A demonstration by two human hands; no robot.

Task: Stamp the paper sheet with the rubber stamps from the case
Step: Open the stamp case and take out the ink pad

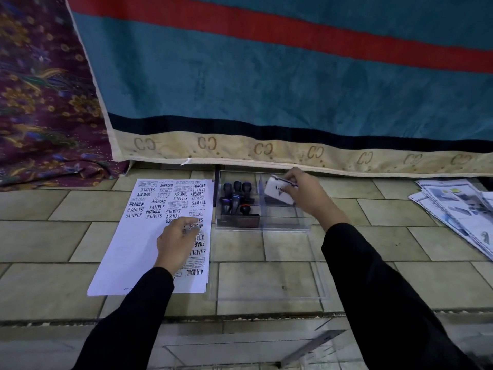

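Light was dim and bluish; shadows were faint; wide-angle distortion bowed the pale tiled floor point(40, 236) near the blurred edges.

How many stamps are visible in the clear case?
4. Three black-handled stamps lean side by side in the case's left compartment; a fourth stamp, with an orange ring, stands in front on a wooden base. Others may be hidden.

under my left hand point(177, 240) the paper sheet point(133, 252) lay left of centre, crowded with black stamp marks; just right, the clear case point(288, 221) held dark-handled rubber stamps point(236, 201) in its left compartment.
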